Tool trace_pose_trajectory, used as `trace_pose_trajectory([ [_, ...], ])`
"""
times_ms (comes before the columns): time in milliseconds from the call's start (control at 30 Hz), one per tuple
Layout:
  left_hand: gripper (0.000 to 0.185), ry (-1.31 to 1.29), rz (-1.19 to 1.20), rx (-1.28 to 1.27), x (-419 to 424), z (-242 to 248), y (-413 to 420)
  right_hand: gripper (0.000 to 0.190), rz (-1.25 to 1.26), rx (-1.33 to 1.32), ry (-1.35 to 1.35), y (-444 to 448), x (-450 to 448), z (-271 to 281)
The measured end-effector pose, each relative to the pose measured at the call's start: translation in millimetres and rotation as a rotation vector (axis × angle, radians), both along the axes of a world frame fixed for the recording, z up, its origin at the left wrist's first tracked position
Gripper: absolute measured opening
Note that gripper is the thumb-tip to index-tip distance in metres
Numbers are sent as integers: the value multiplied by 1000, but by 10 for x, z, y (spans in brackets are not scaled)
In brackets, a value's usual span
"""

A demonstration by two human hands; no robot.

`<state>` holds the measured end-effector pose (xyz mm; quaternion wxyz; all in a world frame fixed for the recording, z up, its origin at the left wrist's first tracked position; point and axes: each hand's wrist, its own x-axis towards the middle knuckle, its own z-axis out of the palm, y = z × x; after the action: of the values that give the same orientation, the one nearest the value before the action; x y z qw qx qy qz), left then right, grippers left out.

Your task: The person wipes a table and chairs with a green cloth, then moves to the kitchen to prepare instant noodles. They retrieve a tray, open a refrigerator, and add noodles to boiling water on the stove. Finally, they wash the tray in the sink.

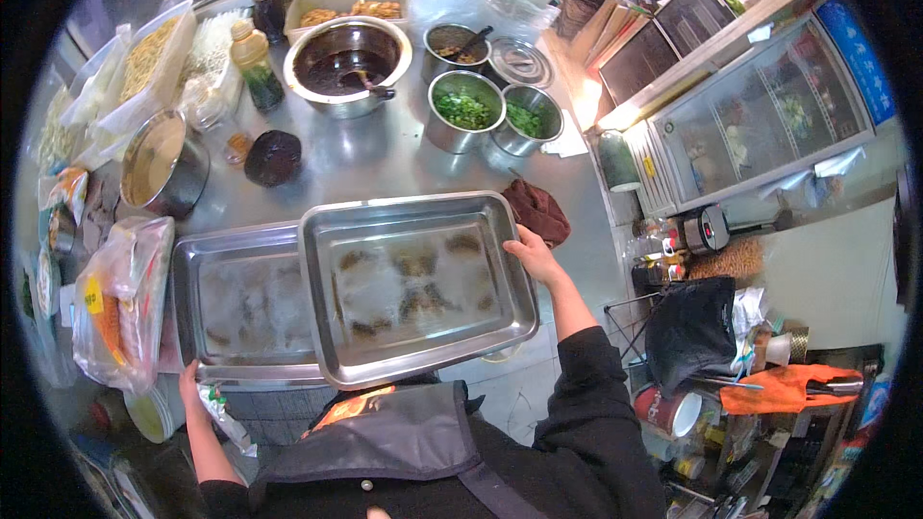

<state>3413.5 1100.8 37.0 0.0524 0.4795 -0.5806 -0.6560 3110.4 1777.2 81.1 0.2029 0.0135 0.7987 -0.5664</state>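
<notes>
My right hand grips the right rim of a shallow stainless steel tray, thumb on top and fingers underneath. Brownish stains mark its bare bottom. This tray is tilted and overlaps the right side of a second stainless steel tray. At the second tray's near left corner is my left hand, holding its edge; the fingers are partly hidden. That tray's bottom also looks stained. A crumpled dark red cloth lies on the steel table, just beyond my right hand.
Behind the trays stand a bowl of dark sauce, steel pots of chopped greens, a pot of pale paste and a sauce bottle. A plastic bag sits left. A glass-door refrigerator is at right.
</notes>
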Motion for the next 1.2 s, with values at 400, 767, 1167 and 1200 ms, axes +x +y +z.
trace_pose_trajectory([
  [400, 33, -153, 95, -87, 110, -98, 44, 34, -47, 191, 103, 850, -178, 142],
  [767, 57, -102, 276, 205, 903, 897, 388, 32, -150, 564, 356, 901, -251, -213],
  [1167, 58, 894, 1186, 275, 1822, 912, -2225, 33, -102, 607, 555, -1755, 55, 1315],
  [1200, 58, 873, 1167, 271, 1906, 642, -2561, 33, -71, 532, 535, -2215, 206, 1400],
])
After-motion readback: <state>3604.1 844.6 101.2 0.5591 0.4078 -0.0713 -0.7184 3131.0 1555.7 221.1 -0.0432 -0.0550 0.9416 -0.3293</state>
